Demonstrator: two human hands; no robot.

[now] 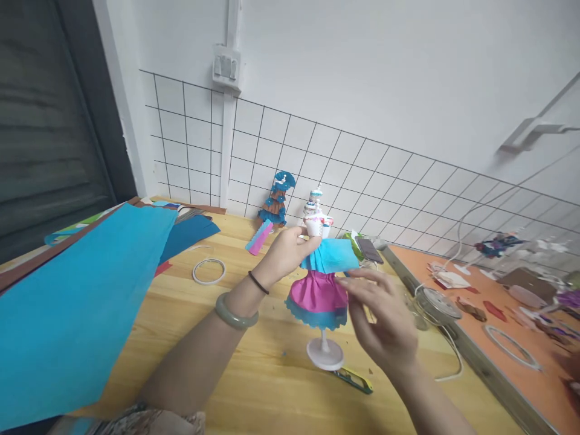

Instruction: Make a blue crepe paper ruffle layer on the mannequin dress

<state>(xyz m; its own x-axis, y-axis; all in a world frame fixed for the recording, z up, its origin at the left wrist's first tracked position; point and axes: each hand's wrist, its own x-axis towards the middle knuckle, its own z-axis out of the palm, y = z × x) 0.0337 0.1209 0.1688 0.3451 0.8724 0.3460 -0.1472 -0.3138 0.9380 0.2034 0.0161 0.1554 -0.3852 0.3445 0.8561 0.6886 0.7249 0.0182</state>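
Note:
A small dress form on a white round stand (325,355) wears a gathered magenta skirt (317,293) with a blue scalloped hem. Across its top lies a pleated piece of bright blue crepe paper (333,255). With thumb and fingers closed, my left hand (287,251) grips that blue paper at its upper left, against the form. My right hand (383,317) is at the right side of the skirt, just below the paper's corner. Its fingers are bent and apart from the thumb, and nothing shows between them. A yellow-green cutter knife (353,380) lies behind the stand's base.
Large blue paper sheets (81,302) cover the table's left. A roll of tape (209,271) lies near them. Behind stand a teal-and-brown paper dress (275,202), white decorated cups (317,220) and a phone (369,249). A cable (453,356) runs along the right, beside an orange table (462,272).

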